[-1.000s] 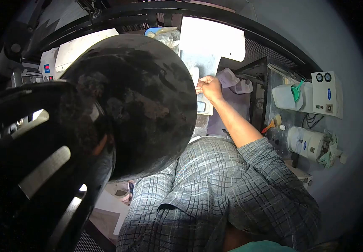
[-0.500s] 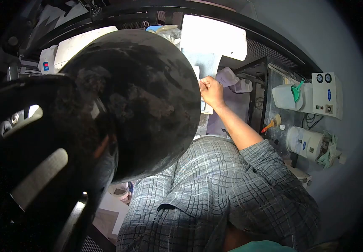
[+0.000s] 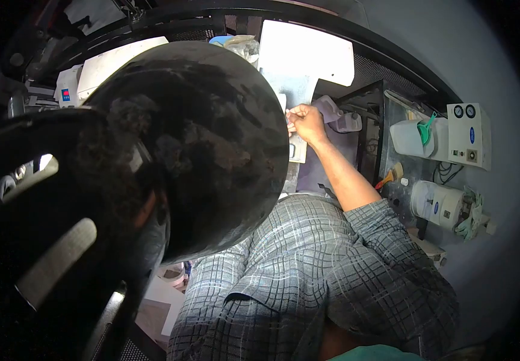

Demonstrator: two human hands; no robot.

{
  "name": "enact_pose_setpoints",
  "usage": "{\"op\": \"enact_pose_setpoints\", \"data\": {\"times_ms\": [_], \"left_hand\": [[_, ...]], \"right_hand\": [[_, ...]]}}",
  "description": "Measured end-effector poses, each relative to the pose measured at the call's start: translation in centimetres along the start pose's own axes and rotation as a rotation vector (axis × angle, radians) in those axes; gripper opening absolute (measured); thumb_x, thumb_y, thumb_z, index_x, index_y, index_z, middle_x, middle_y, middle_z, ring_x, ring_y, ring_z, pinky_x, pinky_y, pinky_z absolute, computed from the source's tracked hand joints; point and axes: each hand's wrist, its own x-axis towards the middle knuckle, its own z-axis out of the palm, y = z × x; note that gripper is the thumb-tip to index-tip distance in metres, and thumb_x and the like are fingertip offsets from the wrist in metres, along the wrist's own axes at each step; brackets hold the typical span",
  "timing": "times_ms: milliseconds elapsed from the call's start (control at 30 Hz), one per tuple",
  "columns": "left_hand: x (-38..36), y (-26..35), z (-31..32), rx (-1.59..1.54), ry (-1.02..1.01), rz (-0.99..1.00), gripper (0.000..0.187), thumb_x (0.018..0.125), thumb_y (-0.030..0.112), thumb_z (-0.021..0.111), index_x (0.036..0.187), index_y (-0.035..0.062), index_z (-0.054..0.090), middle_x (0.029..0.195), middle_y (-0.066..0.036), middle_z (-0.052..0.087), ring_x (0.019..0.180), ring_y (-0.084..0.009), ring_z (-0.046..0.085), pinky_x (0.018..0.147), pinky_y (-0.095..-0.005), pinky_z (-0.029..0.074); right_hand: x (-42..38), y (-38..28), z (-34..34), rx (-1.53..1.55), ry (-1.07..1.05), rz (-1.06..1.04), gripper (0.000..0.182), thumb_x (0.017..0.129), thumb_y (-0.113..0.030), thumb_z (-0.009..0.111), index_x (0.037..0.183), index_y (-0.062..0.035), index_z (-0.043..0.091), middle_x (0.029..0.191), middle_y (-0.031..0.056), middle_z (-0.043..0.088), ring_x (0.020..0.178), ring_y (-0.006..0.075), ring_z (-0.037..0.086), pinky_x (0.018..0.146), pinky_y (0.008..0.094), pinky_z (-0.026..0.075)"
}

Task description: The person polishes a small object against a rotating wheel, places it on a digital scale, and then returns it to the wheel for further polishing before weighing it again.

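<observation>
My right hand (image 3: 307,124) is beside the right rim of a large black lamp shade (image 3: 212,138), which fills the left and middle of the view. Thumb and fingers are closed in a pinch, and whatever sits between them is too small or hidden to make out. Below the fingers, part of a pale yellowish block (image 3: 298,153) shows next to the shade. A grey-blue surface (image 3: 296,87) lies just beyond the hand. My left hand is out of sight, and the shade hides much of the work area.
White panels stand at the back, one a bright board (image 3: 305,51). Plastic jugs (image 3: 347,122) sit behind my hand. To the right are a tub (image 3: 407,139) with a green scoop (image 3: 427,129), a brush (image 3: 391,175), a gauge box (image 3: 469,137) and a white machine (image 3: 431,203).
My right hand has shifted slightly to the right and upward, with its fingers still pinched. The lamp shade stays in place.
</observation>
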Motion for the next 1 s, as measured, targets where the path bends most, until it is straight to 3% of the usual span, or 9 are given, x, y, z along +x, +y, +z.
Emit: {"op": "enact_pose_setpoints", "data": {"times_ms": [400,467,700,767,1000], "left_hand": [[0.9,-0.3,-1.0,-0.009,0.025,0.015,0.007,0.090,-0.001,0.045,0.090,-0.0040,0.050,0.088,-0.018,0.060,0.079,-0.0282,0.063,0.073,-0.0382,0.056],[1.4,-0.4,-1.6,0.001,0.038,0.015,0.006,0.090,-0.001,0.045,0.089,-0.0039,0.050,0.087,-0.018,0.060,0.078,-0.0278,0.063,0.072,-0.0378,0.056],[1.7,0.3,-1.4,0.028,0.058,0.036,0.004,0.089,-0.002,0.046,0.088,-0.0032,0.050,0.084,-0.017,0.059,0.072,-0.0249,0.062,0.068,-0.0363,0.057],[2.0,0.2,-1.8,0.033,0.051,0.042,0.004,0.089,-0.002,0.046,0.088,-0.0032,0.049,0.083,-0.017,0.059,0.072,-0.0247,0.062,0.069,-0.0362,0.057],[1.9,0.7,-1.6,0.037,0.043,0.050,0.005,0.089,-0.003,0.045,0.091,-0.0045,0.049,0.084,-0.018,0.060,0.072,-0.0251,0.062,0.068,-0.0354,0.057]], "right_hand": [[0.8,0.3,0.2,0.103,-0.013,0.042,0.006,0.079,0.001,0.062,0.080,0.0075,0.061,0.071,0.0109,0.065,0.059,0.0127,0.061,0.051,0.0252,0.050],[0.8,0.3,0.3,0.230,-0.027,0.120,0.006,0.079,0.002,0.061,0.079,0.0088,0.060,0.071,0.0122,0.064,0.059,0.0145,0.062,0.051,0.0266,0.052],[0.9,0.4,0.7,0.250,-0.025,0.152,0.008,0.080,0.003,0.060,0.081,0.0106,0.059,0.072,0.0143,0.063,0.061,0.0172,0.063,0.053,0.0281,0.055],[0.8,0.2,0.8,0.262,-0.018,0.168,0.010,0.083,0.001,0.058,0.084,0.0114,0.057,0.073,0.0152,0.061,0.059,0.0214,0.063,0.052,0.0312,0.055],[0.6,-0.3,1.0,0.257,-0.017,0.164,0.009,0.084,0.002,0.057,0.086,0.0115,0.056,0.074,0.0153,0.061,0.061,0.0211,0.063,0.053,0.0311,0.055]]}}
